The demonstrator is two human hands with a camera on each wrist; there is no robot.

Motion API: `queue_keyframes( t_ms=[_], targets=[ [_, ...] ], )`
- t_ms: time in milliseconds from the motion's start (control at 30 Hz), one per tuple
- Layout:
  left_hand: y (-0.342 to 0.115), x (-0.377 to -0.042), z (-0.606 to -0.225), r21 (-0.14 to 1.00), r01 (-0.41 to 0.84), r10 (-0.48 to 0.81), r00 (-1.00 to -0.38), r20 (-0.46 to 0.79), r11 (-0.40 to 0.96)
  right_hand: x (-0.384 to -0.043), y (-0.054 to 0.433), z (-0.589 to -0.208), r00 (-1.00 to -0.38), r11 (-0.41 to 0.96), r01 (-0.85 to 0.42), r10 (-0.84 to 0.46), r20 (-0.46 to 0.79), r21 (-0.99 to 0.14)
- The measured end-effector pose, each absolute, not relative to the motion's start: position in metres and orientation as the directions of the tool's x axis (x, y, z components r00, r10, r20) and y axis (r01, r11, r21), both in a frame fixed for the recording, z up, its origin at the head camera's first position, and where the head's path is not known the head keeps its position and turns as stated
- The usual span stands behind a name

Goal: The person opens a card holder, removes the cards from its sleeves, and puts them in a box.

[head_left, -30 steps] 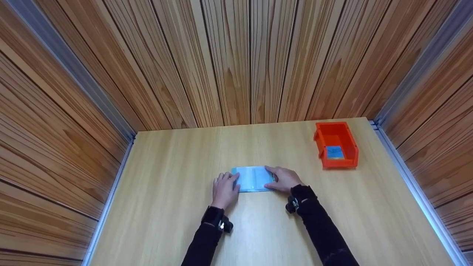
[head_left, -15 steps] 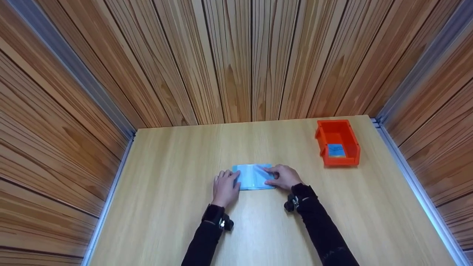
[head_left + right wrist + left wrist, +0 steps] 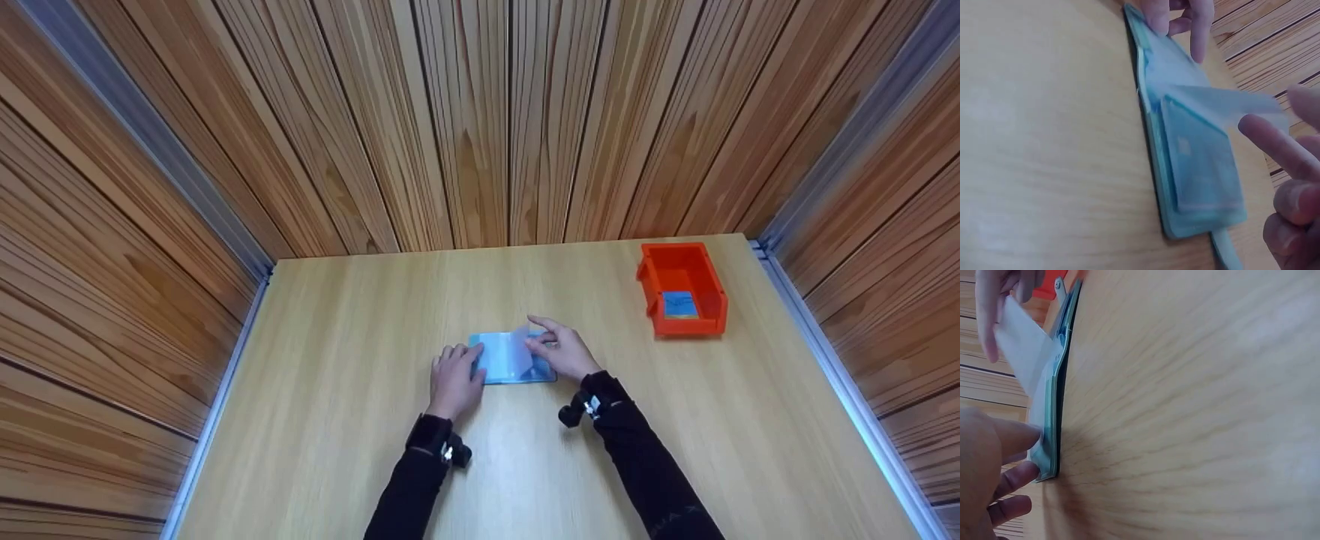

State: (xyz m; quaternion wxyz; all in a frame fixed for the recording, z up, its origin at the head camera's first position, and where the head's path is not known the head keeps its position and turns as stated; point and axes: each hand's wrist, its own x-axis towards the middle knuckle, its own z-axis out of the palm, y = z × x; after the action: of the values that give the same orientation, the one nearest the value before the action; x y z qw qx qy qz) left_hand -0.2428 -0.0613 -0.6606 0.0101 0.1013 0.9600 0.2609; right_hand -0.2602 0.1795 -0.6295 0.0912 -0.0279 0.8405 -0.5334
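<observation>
A light blue card holder (image 3: 495, 358) with clear plastic sleeves lies spread open on the table. My left hand (image 3: 454, 382) rests on its left end, thumb and forefinger lying on the edge. One translucent sleeve (image 3: 1241, 104) stands up from the middle of the holder, its free end among the fingers of my right hand (image 3: 564, 352). That hand hovers over the right half, its forefinger extended. Beneath the raised sleeve, the right wrist view shows a card (image 3: 1202, 163) with a small pale square, inside another clear sleeve. A strap (image 3: 1224, 250) sticks out at the holder's right end.
An orange-red open bin (image 3: 684, 262) stands at the back right of the wooden table (image 3: 360, 337), with a blue label or card (image 3: 679, 304) inside near its front. Wood-panelled walls (image 3: 480, 135) enclose the back and both sides.
The clear sleeve, flat one second ago, has been lifted from the right and now stands up, leaning left. My right hand rose with it and moved slightly left. My left hand stayed put.
</observation>
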Motion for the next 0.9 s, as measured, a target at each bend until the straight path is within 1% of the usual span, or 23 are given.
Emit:
queue_keyframes(
  t_ms=[67, 167, 333, 400, 467, 533, 700, 900],
  targets=[
    [-0.063, -0.243, -0.660, 0.497, 0.183, 0.185, -0.982, 0.046, 0.848, -0.259, 0.175, -0.628, -0.974, 0.407, 0.065, -0.171, -0.146, -0.911],
    [-0.064, -0.244, -0.659, 0.484, 0.185, 0.155, -0.983, 0.102, 0.855, -0.257, 0.169, -0.628, -0.958, 0.403, 0.050, -0.240, -0.158, -0.914],
    [-0.062, -0.244, -0.657, 0.463, 0.202, 0.125, -0.973, 0.192, 0.863, -0.255, 0.157, -0.633, -0.927, 0.467, -0.064, -0.355, -0.120, -0.882],
    [-0.060, -0.243, -0.658, 0.450, 0.216, 0.137, -0.970, 0.201, 0.866, -0.254, 0.153, -0.635, -0.916, 0.503, -0.108, -0.385, -0.111, -0.857],
    [-0.059, -0.241, -0.659, 0.434, 0.232, 0.162, -0.968, 0.194, 0.870, -0.253, 0.150, -0.636, -0.908, 0.515, -0.125, -0.404, -0.111, -0.848],
    [-0.057, -0.241, -0.661, 0.414, 0.244, 0.185, -0.967, 0.177, 0.877, -0.252, 0.148, -0.636, -0.904, 0.516, -0.141, -0.416, -0.103, -0.845],
    [-0.054, -0.241, -0.665, 0.371, 0.248, 0.211, -0.968, 0.136, 0.895, -0.251, 0.147, -0.633, -0.904, 0.513, -0.119, -0.411, -0.121, -0.850],
    [-0.051, -0.240, -0.667, 0.356, 0.266, 0.235, -0.963, 0.129, 0.896, -0.256, 0.161, -0.625, -0.933, 0.544, -0.130, -0.350, -0.083, -0.829]
  ],
)
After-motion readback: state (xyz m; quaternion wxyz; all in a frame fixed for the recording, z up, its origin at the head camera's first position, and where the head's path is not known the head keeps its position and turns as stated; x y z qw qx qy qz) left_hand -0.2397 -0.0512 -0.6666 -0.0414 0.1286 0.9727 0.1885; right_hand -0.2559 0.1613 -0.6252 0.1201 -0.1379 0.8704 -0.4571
